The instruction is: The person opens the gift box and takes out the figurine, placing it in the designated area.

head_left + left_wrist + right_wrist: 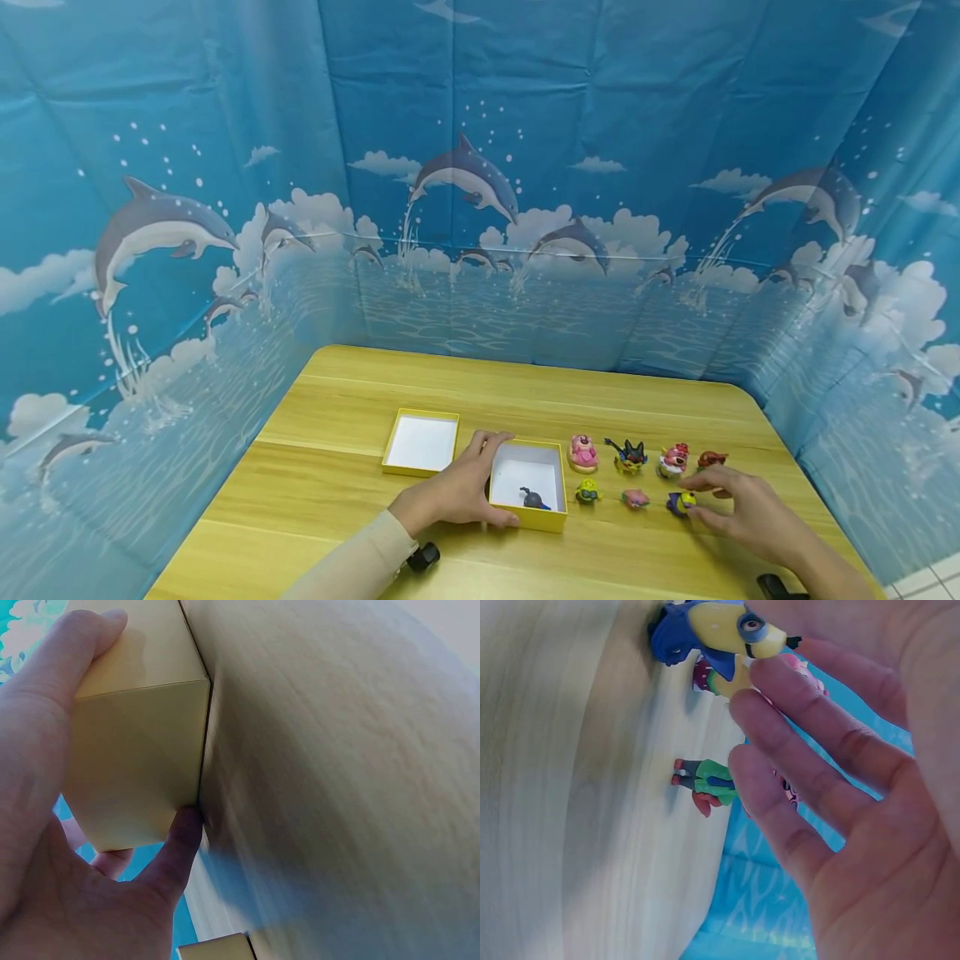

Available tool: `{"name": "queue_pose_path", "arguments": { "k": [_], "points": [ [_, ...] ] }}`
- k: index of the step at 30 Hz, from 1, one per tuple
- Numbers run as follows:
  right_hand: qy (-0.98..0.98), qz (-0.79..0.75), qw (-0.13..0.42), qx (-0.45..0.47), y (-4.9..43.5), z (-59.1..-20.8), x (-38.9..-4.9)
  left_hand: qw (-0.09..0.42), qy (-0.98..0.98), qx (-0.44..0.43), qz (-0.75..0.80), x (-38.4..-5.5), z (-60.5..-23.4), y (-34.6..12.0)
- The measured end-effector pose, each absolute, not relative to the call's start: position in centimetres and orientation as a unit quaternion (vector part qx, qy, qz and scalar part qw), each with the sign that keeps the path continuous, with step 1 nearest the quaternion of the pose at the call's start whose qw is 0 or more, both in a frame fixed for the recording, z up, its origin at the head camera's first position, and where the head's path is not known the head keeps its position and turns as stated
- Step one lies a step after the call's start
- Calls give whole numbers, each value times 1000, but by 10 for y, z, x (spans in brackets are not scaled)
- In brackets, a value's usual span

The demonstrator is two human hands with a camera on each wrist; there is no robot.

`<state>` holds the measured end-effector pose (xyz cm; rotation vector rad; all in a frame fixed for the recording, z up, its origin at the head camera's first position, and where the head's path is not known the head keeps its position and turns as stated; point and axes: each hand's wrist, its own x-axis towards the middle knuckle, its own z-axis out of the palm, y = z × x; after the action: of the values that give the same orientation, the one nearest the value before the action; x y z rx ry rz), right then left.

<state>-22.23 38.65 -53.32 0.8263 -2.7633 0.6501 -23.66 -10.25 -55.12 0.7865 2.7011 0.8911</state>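
My left hand (459, 492) grips a yellow box (543, 520) with a white inside, its thumb on the front wall and its fingers along the left and back sides. In the box lies a small dark figure (532, 498) with a bit of blue. Over on the right, my right hand (750, 510) is at a yellow, one-eyed minion figure (731, 630) in blue clothing. Thumb and forefinger lie to either side of it, barely bent. In the right wrist view the other fingers (769, 735) extend loosely, and the thumb is out of sight.
A yellow lid (422, 443), white inside, lies left of the box. Several figures stand in two rows on the table: a pink one (582, 453), a black-eared one (631, 457), a red-and-pink one (673, 460), a red-brown one in green (714, 780), a goggled yellow one (587, 492) and a pinkish one (634, 498).
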Motion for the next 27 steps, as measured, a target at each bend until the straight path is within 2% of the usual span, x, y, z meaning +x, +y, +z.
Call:
{"name": "queue_pose_path", "arguments": {
  "k": [10,19,27],
  "points": [
    [-912,200,194,303,376,-528,-220,101,910,263,304,-237,-553,-105],
    [-915,194,187,299,365,-511,-218,99,909,265,305,-239,-555,-102],
    [-896,193,218,336,349,-506,-221,96,910,266,303,-238,-554,-102]
  ]
}}
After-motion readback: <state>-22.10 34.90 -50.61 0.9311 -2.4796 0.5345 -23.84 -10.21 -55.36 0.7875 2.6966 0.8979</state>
